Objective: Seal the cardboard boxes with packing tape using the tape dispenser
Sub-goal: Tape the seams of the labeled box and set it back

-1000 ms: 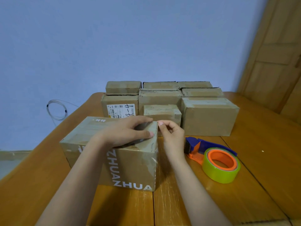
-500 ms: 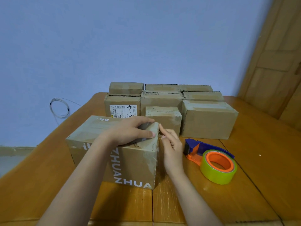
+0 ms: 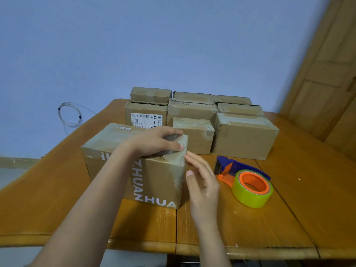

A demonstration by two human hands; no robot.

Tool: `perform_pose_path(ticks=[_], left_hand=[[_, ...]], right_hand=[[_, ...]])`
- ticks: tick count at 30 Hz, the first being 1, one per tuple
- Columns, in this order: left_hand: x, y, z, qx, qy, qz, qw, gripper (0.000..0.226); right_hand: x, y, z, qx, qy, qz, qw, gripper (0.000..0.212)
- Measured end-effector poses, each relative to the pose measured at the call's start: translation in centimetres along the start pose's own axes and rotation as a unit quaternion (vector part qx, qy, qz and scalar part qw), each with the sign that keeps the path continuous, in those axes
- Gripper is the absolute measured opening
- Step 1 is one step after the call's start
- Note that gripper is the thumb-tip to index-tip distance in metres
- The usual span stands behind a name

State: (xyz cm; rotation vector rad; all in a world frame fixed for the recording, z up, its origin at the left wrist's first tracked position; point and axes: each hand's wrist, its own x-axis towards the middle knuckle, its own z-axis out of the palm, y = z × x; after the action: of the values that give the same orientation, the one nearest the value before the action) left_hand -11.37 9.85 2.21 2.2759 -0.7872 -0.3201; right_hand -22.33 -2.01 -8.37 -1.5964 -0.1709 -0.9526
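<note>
Wooden table across the lower frame, holding everything. At twelve o'clock, toward the far edge, a cluster of stacked cardboard boxes, flaps closed, apparently taped already. Nearer, at centre and slightly toward nine o'clock, the printed box under work, one corner edge facing the camera, glossy tape visible along its top and down that corner.

Left hand flat on the box top, fingers stretched and close together, thumb out along the near top edge, pressing rather than gripping. Right hand against the box's right face, fingers straight and together, palm toward the cardboard, apparently smoothing the tape end downward; holding nothing.

Tape dispenser on the table at three o'clock from the right hand, just beside it, untouched. Long axis running from ten o'clock, blue cutter end, to four o'clock, yellow-green roll on its orange hub. Right hand plainly nearer: probably a short sideways reach, with the roll end lying closest to the wrist.
</note>
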Motion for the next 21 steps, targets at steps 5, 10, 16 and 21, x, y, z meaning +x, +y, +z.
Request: perform_pose_path(ticks=[5,10,16,21], left_hand=[[-0.1,0.0,0.1,-0.008,-0.01,0.0,1.0,0.056],[-0.3,0.3,0.0,-0.003,-0.014,-0.001,1.0,0.056],[-0.6,0.4,0.0,-0.004,-0.014,0.001,1.0,0.057],[-0.7,0.5,-0.1,0.013,-0.017,0.005,1.0,0.058]], right_hand=[[-1.4,-0.1,0.9,0.003,0.013,0.027,1.0,0.034],[-1.5,-0.2,0.2,0.003,-0.038,0.058,0.998,0.035],[-1.2,-0.5,-0.6,0.073,-0.009,0.1,0.992,0.03],[-0.6,-0.4,0.5,0.057,0.035,0.063,0.996,0.016]])
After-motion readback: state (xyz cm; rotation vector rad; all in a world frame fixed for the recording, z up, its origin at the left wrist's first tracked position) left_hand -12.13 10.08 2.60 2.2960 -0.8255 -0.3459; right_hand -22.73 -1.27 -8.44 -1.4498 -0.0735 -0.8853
